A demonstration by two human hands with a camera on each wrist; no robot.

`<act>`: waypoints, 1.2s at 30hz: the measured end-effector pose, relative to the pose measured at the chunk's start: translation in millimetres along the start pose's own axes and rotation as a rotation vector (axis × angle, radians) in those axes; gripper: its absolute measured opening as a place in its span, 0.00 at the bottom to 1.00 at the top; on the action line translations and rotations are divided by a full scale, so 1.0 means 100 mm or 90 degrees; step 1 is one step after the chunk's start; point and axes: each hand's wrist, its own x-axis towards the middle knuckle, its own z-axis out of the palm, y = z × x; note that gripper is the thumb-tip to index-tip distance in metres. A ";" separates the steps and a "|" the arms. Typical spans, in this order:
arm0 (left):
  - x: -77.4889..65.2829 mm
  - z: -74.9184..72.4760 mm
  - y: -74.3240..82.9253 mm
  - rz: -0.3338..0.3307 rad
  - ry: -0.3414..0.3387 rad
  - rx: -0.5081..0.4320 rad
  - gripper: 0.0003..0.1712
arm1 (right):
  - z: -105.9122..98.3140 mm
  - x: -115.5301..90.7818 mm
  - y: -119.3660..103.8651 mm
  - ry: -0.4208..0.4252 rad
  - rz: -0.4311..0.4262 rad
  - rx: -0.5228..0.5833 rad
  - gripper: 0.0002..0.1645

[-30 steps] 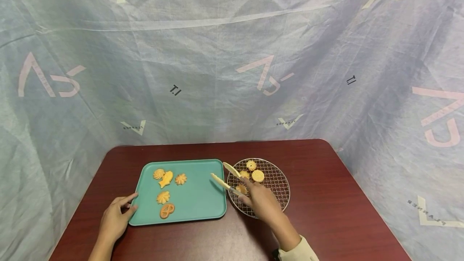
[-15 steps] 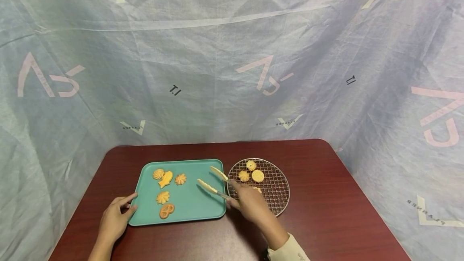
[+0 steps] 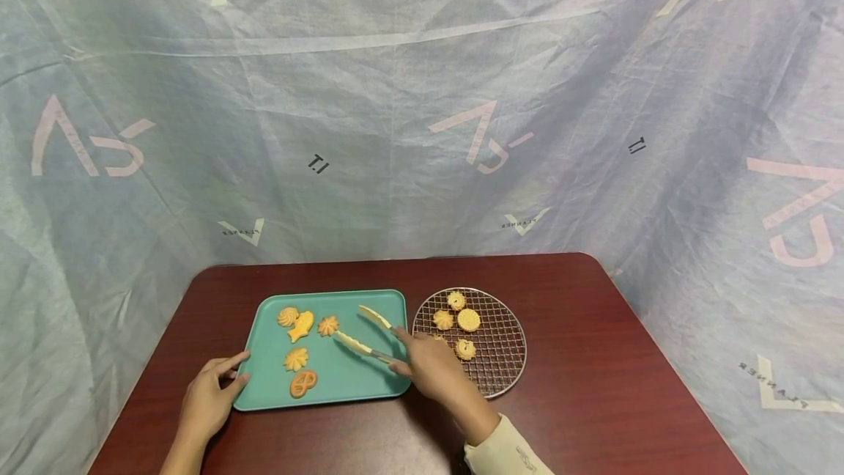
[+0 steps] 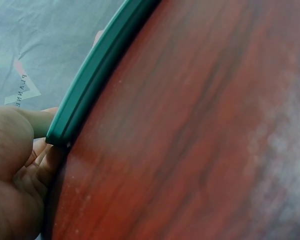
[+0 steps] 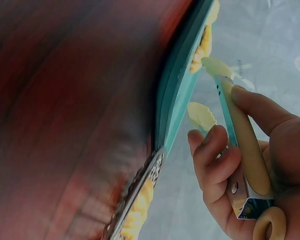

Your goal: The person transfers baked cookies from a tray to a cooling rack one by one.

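Note:
My left hand (image 3: pixel 209 398) is at the left end of the green tray (image 3: pixel 369 380); in the left wrist view its thumb and fingers pinch the tray's rim (image 4: pixel 85 90). My right hand (image 3: pixel 435 369) grips yellow-tipped tongs (image 3: pixel 356 344) over the tray's right half. Their two arms are spread, with nothing between the tips. The lower tip is close to a star-shaped cookie (image 3: pixel 327 325). Also on the tray lie a swirl cookie (image 3: pixel 287 317), a fish-shaped cookie (image 3: pixel 301 327), a flower-shaped cookie (image 3: pixel 296 359) and a pretzel (image 3: pixel 303 384).
A round wire rack (image 3: pixel 504 347) stands right beside the tray, bearing several cookies, among them a round one (image 3: pixel 469 319) and a fluted one (image 3: pixel 464 350). My right hand covers its left part. The red-brown table (image 3: pixel 593 387) ends at a hanging grey cloth (image 3: pixel 409 189).
My right hand has moved left with the tongs, from the rack to over the tray, uncovering more cookies on the rack. The left hand and the tray have stayed put.

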 end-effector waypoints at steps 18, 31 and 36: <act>0.00 -0.02 0.01 0.002 0.002 0.005 0.27 | 0.09 0.22 -0.27 -0.015 -0.018 -0.035 0.42; 0.00 0.00 -0.01 0.025 0.016 0.007 0.26 | 0.16 0.34 -0.36 -0.040 0.008 -0.059 0.42; 0.00 0.00 -0.01 0.025 0.018 0.004 0.26 | 0.18 0.37 -0.38 -0.036 0.008 -0.069 0.41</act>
